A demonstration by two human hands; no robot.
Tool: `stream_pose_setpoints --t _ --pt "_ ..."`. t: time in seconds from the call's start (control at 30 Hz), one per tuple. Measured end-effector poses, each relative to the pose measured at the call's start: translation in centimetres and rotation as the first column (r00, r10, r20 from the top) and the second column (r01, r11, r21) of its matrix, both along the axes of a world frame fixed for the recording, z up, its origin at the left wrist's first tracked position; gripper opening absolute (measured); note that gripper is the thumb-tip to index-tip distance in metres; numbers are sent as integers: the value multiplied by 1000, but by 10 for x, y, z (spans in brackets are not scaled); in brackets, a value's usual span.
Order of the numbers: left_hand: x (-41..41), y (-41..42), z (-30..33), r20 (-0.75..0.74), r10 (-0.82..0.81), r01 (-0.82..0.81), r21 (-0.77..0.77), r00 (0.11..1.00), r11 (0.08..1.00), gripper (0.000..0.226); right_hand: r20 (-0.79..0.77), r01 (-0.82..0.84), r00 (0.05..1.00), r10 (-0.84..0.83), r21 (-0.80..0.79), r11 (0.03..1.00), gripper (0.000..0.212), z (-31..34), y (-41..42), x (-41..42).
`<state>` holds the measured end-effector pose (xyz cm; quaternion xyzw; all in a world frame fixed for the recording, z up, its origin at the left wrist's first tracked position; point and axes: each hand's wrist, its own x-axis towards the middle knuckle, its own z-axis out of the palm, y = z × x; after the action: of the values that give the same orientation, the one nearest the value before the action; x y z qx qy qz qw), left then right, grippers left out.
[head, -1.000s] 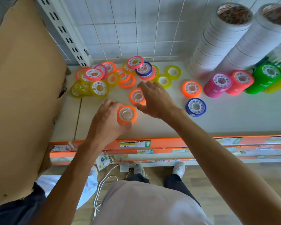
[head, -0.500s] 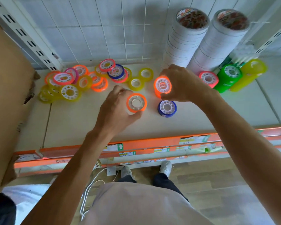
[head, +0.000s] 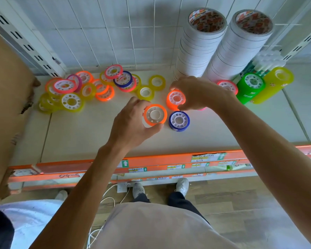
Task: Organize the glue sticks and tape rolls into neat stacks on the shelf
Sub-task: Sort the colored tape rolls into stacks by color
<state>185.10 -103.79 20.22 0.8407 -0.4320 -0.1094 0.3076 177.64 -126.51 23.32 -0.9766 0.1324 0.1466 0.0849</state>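
Over the shelf, both hands grip orange tape: left, right, apparently a stack.

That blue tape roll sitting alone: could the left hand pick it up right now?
Probably not as it is: the left hand already grips an orange roll. The blue roll sits beside it, uncovered.

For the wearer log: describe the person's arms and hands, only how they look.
Both arms are bare to the frame edge; no sleeves, gloves, watch or rings show. The left hand and right hand carry no markings. Nails look short and unpainted.
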Motion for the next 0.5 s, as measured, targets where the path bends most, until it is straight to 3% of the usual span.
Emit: stream_pose_setpoints --t 0.5 --pt "1 0 -4 11 15 -15 3 1000 1000 68 -12 7 1000 -7 12 1000 66 0 2 2"
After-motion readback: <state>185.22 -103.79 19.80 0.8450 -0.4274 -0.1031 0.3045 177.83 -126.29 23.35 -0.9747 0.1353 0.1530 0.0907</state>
